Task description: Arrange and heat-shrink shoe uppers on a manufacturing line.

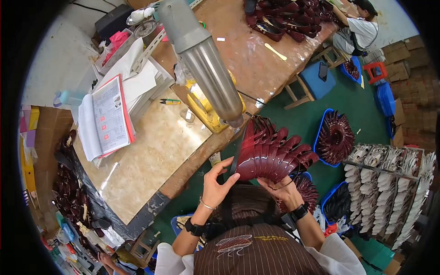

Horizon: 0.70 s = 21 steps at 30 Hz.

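In front of my chest is a fanned stack of glossy dark-red shoe uppers [268, 158], held in both hands. My left hand [218, 182] grips its left edge, thumb in front and fingers behind. My right hand [285, 191] supports it from below at the right, with some fingers hidden under the pieces. Just beyond the stack stands a machine with a grey metal arm [206, 59] and a yellow base [204, 107]. The stack's upper left corner is close to the arm's rounded tip.
An open ring binder [107, 117] and papers lie on the worktable [151, 151]. More dark-red shoe parts [288, 20] are heaped at its far end, near a seated person [362, 27]. Blue baskets [317, 144], a blue stool [316, 80] and a rack of pale shoe parts [385, 183] stand right.
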Available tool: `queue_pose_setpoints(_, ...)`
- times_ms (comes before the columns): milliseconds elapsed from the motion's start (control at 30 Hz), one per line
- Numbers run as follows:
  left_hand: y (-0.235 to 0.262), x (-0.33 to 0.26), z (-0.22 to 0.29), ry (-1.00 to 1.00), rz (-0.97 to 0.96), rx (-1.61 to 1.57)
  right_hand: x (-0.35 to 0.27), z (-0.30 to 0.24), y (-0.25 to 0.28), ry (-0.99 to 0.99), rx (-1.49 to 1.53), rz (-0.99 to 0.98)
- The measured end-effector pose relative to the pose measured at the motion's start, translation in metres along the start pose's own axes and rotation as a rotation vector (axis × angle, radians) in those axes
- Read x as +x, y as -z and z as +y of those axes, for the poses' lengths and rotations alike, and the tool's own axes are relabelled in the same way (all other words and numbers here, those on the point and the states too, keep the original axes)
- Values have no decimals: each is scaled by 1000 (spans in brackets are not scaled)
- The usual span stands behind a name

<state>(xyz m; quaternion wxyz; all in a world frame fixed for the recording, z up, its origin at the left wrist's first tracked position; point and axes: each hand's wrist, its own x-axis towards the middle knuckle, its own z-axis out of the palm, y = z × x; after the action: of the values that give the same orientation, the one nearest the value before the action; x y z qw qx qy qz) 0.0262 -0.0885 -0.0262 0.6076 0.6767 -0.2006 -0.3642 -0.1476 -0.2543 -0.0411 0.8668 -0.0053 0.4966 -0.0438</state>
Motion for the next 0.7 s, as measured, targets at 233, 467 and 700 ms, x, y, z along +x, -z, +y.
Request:
queue_pose_setpoints(233,3,5,10,5,12,-38,3,-3,-4,3,18,-88)
queue_pose_setpoints(467,13,-4,17,28,24,17,4,-3,-8,-28,-30,-201)
queue_pose_setpoints(700,21,-9,15,48,58,-13,8,-1,-17,-10,-142,-227)
